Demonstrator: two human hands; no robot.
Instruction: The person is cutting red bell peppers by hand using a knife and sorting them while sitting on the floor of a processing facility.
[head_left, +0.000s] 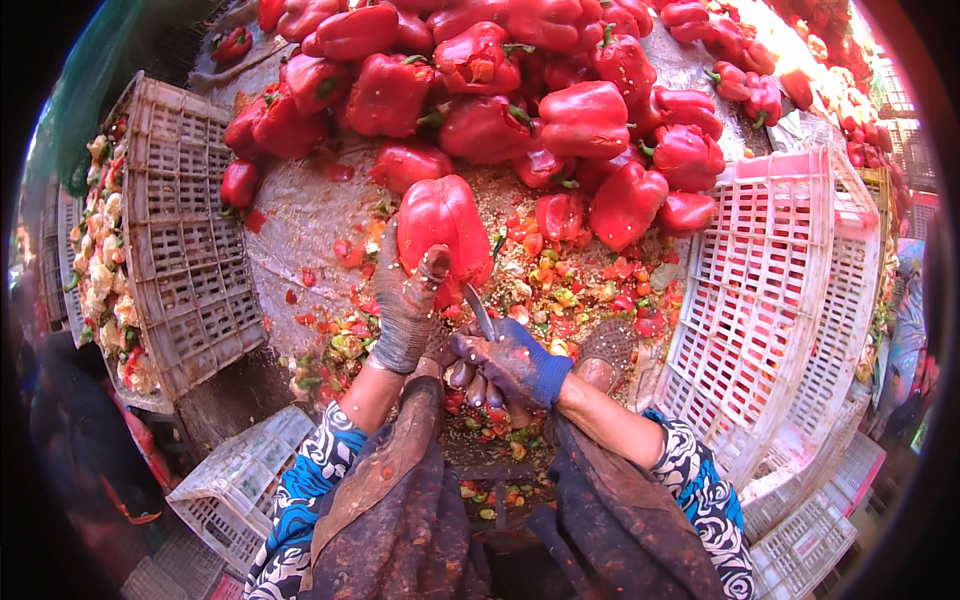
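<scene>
My left hand (409, 307), in a dirty grey glove, grips a large red bell pepper (442, 225) from its left side, thumb across the front. In a stained blue glove, my right hand (506, 360) is closed around a small knife, its handle hidden by the fingers. The knife's blade (478, 311) points up, with its tip at the pepper's lower edge. Whether the tip has entered the flesh is hard to tell. Under both hands, cut scraps and pale seeds (555, 292) are scattered over the ground sheet (300, 225).
A heap of red bell peppers (495, 127) lies ahead. Plastic crates stand at the left (191, 232) and right (757, 300), with another crate (247, 480) at lower left. Pepper cores (105, 255) fill a container beyond the left crate. Another person's patterned clothing (907, 315) shows at far right.
</scene>
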